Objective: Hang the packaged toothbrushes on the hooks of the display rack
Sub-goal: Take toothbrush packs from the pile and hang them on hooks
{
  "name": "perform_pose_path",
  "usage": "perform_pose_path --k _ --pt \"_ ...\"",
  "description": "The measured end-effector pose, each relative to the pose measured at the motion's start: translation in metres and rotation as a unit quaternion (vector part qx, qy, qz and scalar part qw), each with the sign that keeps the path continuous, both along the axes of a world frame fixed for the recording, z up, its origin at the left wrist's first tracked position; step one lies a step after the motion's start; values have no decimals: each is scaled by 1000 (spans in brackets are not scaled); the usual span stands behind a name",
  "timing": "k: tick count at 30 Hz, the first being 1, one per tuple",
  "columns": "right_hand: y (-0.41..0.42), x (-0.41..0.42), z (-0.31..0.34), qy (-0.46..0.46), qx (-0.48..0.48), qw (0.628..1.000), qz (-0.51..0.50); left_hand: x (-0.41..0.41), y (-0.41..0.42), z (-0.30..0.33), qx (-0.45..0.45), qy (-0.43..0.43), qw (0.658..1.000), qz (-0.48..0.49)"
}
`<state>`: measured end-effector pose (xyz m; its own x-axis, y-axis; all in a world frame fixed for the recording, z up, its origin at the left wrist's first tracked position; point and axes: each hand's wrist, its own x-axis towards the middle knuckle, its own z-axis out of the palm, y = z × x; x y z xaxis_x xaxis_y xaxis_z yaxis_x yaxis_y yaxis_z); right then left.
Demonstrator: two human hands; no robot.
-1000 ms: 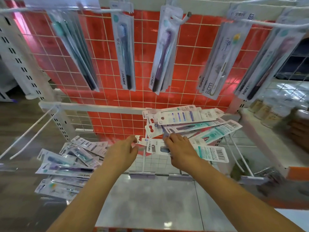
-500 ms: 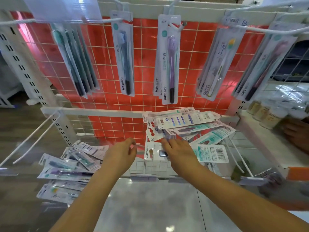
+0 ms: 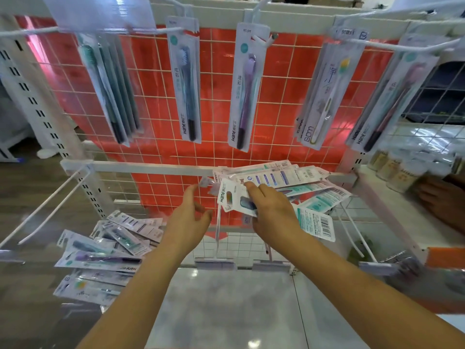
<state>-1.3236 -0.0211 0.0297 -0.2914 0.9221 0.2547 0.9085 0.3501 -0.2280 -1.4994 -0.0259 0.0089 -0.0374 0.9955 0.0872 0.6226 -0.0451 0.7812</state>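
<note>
A person's right hand (image 3: 270, 210) grips a fanned bundle of packaged toothbrushes (image 3: 281, 183), held level before the rack's lower crossbar (image 3: 151, 168). The left hand (image 3: 187, 217), fingers loose and holding nothing, reaches beside it, likely to peel one pack off. Next comes threading its hole onto a bare hook (image 3: 218, 233) just below the grip. Loose packs (image 3: 105, 250) lie lower left.

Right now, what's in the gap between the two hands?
In the head view, a thin white hook runs between the left hand and right hand, with the red grid panel behind it.
</note>
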Motion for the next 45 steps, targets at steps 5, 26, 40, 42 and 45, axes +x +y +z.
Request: perform_pose_path --k 5,26,40,42,45 --pt "-5 0 18 171 -44 984 -26 12 -5 8 -38 -144 988 -52" --pt "-17 21 49 658 -384 647 34 34 -40 33 -75 -388 909 -135" --pt "-9 12 51 684 -377 620 70 6 -38 31 -80 -412 903 -89" --pt "-9 5 53 700 -371 606 73 1 -38 30 -82 -416 902 -82" --pt "-10 -5 58 706 -374 596 76 -7 -38 28 -85 -414 903 -81"
